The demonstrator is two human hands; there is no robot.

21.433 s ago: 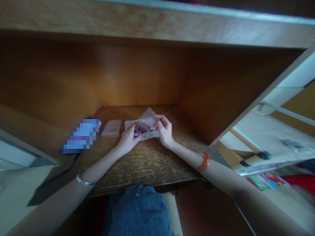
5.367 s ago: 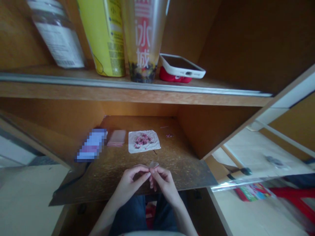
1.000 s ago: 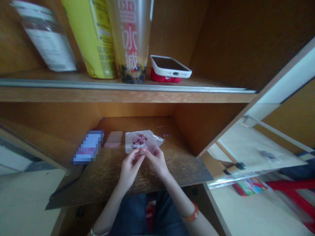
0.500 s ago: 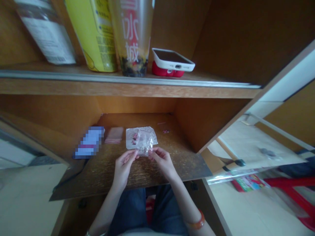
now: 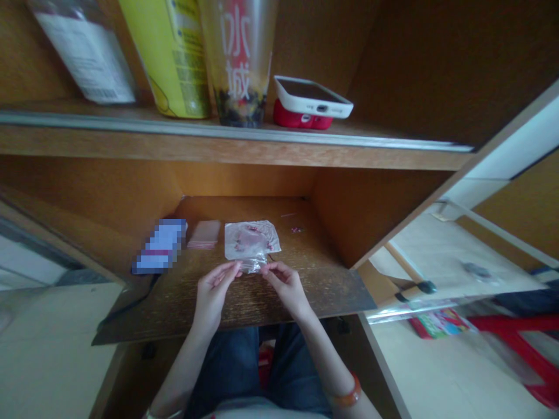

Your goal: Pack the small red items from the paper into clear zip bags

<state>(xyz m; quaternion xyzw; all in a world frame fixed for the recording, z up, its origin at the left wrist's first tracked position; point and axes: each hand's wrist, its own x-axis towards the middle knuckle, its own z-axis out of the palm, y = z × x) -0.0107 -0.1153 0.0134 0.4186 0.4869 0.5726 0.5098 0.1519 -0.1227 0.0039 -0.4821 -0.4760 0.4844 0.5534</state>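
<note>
My left hand point(image 5: 212, 289) and my right hand point(image 5: 283, 286) are side by side over the wooden desk point(image 5: 183, 302). Each pinches one end of a small clear plastic bag point(image 5: 251, 264) held between them. Just beyond it lies a white paper sheet point(image 5: 252, 238) with small pink beads on it. A few loose pink beads point(image 5: 297, 229) lie further back on the right. My right wrist wears an orange bangle point(image 5: 348, 394).
A pink packet point(image 5: 204, 234) and a blurred blue-white item point(image 5: 161, 245) lie left of the sheet. On the shelf above stand a yellow carton point(image 5: 168, 55), a drink cup point(image 5: 240, 58), a labelled bottle point(image 5: 85, 52) and a white phone point(image 5: 312, 97) on a red thing.
Both hands have drawn back from the sheet toward me with the small clear bag; the sheet now lies flatter on the desk.
</note>
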